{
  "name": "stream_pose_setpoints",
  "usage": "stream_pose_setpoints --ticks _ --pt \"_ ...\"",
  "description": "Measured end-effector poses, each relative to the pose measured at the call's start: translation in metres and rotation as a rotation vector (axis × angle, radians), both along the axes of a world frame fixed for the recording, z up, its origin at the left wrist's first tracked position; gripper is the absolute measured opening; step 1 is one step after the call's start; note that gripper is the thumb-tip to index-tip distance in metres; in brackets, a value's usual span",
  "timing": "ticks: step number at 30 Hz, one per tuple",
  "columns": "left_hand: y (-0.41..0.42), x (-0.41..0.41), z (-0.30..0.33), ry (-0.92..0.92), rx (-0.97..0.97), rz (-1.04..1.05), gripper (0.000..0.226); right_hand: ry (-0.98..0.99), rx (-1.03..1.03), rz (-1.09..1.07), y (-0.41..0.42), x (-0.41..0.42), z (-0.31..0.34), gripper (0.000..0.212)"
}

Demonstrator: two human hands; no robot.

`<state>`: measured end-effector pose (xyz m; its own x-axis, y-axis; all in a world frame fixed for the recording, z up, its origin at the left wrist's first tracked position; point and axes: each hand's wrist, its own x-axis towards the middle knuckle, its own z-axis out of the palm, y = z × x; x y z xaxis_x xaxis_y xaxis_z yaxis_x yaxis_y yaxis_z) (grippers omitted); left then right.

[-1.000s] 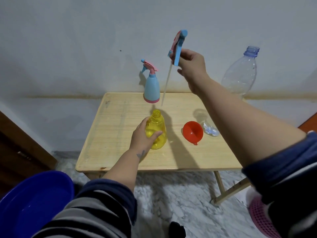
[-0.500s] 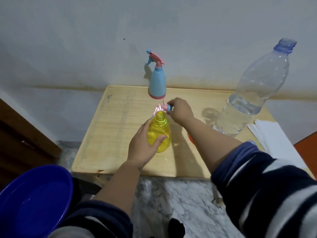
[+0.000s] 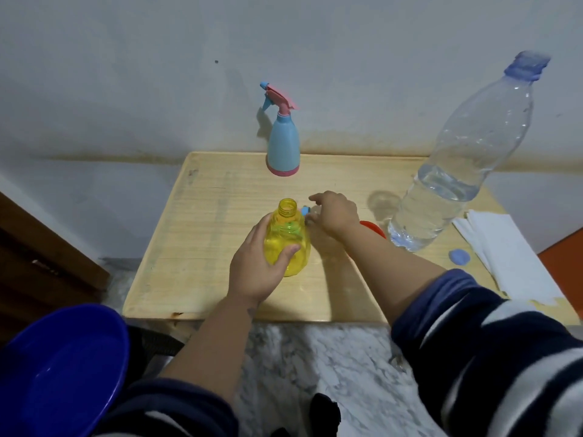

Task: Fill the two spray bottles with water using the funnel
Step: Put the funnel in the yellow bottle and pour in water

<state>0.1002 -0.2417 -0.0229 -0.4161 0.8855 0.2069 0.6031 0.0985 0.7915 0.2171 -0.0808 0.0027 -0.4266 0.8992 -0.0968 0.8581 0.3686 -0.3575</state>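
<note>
one blue basin (image 3: pixel 60 370) sits low at the left. on the wooden surface (image 3: pixel 205 247) stand two spray bottles. the left hand (image 3: pixel 257 266) curls its fingers around the open-necked yellow spray bottle (image 3: pixel 288 238). behind it is the capped blue spray bottle (image 3: pixel 283 143). the right hand (image 3: pixel 334 212) pinches a blue sprayer head (image 3: pixel 305 211) just beside the yellow bottle. one red funnel (image 3: pixel 373 229), mostly hidden, and one part-full clear water bottle (image 3: pixel 457 171) follow.

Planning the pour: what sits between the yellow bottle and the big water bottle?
In the head view, the right hand, a bit of spray head showing beside it, and the red funnel.
</note>
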Motion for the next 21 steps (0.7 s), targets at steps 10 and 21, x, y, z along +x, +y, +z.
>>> stream_pose_setpoints --ticks 10,21 --pt "0.001 0.000 0.008 -0.015 -0.074 -0.028 0.067 -0.245 0.083 0.227 -0.053 0.086 0.033 0.090" --pt "0.002 0.001 0.007 -0.038 -0.043 -0.025 0.065 -0.050 0.133 0.008 -0.070 0.102 -0.012 0.097"
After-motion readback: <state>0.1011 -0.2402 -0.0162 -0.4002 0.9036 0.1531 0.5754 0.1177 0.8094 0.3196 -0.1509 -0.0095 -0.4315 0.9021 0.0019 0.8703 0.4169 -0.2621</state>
